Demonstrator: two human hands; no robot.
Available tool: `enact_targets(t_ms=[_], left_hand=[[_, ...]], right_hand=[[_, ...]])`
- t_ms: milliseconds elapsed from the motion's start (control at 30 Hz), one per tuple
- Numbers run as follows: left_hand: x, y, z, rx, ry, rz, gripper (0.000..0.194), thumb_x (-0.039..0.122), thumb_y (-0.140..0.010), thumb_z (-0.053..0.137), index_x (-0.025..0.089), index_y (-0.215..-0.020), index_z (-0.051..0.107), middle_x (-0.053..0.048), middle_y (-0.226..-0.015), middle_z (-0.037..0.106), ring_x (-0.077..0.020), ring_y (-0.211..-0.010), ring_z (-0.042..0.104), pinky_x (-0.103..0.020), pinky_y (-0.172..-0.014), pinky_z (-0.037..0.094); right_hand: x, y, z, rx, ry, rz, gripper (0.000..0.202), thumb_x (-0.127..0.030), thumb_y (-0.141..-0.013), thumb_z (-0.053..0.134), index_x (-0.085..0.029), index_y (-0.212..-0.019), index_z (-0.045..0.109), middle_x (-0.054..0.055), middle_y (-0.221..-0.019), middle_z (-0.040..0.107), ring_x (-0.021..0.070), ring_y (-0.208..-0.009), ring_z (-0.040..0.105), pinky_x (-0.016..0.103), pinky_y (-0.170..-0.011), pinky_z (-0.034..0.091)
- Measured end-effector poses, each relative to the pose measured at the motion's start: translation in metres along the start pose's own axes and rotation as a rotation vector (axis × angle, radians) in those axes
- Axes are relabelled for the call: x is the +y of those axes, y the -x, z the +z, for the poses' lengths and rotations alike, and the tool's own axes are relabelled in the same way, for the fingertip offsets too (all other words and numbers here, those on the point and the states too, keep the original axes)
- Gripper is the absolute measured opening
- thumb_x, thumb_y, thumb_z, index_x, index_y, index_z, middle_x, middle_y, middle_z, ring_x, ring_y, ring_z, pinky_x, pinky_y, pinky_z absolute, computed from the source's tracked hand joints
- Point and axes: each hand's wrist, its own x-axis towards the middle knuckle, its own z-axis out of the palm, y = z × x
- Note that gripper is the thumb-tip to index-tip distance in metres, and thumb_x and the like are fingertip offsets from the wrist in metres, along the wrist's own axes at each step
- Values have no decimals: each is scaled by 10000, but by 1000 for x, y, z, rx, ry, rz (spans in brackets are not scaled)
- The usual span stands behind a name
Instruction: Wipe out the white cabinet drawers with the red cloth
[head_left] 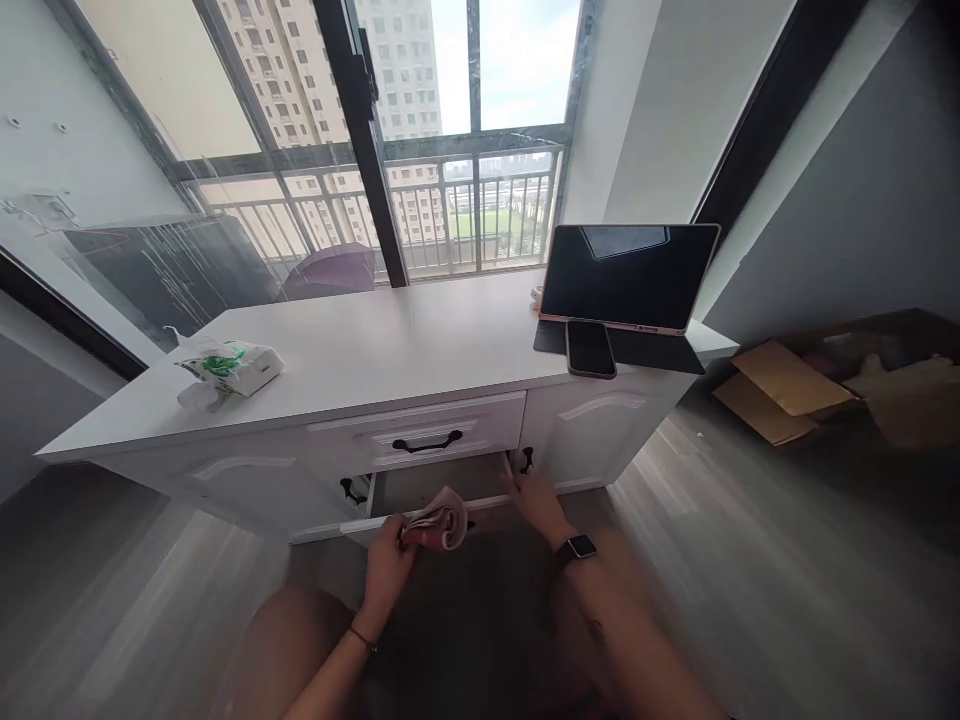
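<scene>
My left hand [388, 562] is closed on a folded pink and red cloth [439, 522], held over the front edge of a pulled-out lower drawer [427, 484]. The drawer's inside shows a bare grey bottom. At the drawer's right front corner is my right hand [534, 500], its fingers near or on the side wall; they are slightly blurred. A watch is on the right wrist. Above, the upper drawer [465, 428] with a black handle is closed in the white cabinet [375, 350].
On the cabinet top, a tissue pack [251, 370] lies at the left; a tablet [628, 275] and a phone [590, 348] are at the right. An open cardboard box [795, 378] stands on the floor at the right. Windows rise behind the cabinet.
</scene>
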Motion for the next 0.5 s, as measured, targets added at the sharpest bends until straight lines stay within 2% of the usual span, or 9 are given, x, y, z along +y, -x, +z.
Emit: enact_targets(t_ms=[133, 233, 333, 400, 500], left_hand=[[-35, -9, -50, 99, -253, -188, 117, 274, -769, 515, 236, -721, 416, -9, -708, 556, -193, -643, 540, -272, -577, 329], [-68, -13, -71, 145, -337, -277, 167, 294, -773, 525, 242, -719, 375, -32, -744, 561, -212, -679, 568, -273, -570, 335], [-92, -12, -74, 134, -325, -303, 151, 294, -781, 518, 243, -734, 383, -50, -747, 587, -239, -718, 604, -281, -594, 377], [-98, -10, -69, 116, -290, -295, 100, 282, -783, 514, 235, -770, 427, -70, -782, 625, -258, -765, 632, -288, -621, 404], [-99, -9, -61, 76, -202, -328, 123, 266, -763, 539, 214, -868, 503, -114, -884, 684, -296, -864, 666, -299, -654, 437]], right_hand=[[-4, 0, 3, -5, 18, 27, 587, -470, -998, 252, -118, -824, 688, 186, -824, 706, 267, -819, 678, 315, -695, 423], [-11, 0, 3, 2, 12, 26, 532, -410, -1003, 280, -121, -818, 687, 174, -834, 703, 255, -837, 672, 312, -720, 427], [-24, 3, 5, 105, 4, -73, 426, -350, -1002, 318, -145, -904, 678, 132, -916, 698, 241, -919, 644, 325, -802, 425], [-35, 9, 12, 146, -4, -198, 384, -332, -1000, 329, -160, -942, 668, 108, -952, 685, 228, -953, 620, 329, -835, 422], [-54, 22, 32, -13, -27, -414, 324, -327, -985, 371, -192, -997, 665, 76, -972, 675, 198, -923, 618, 298, -801, 442]])
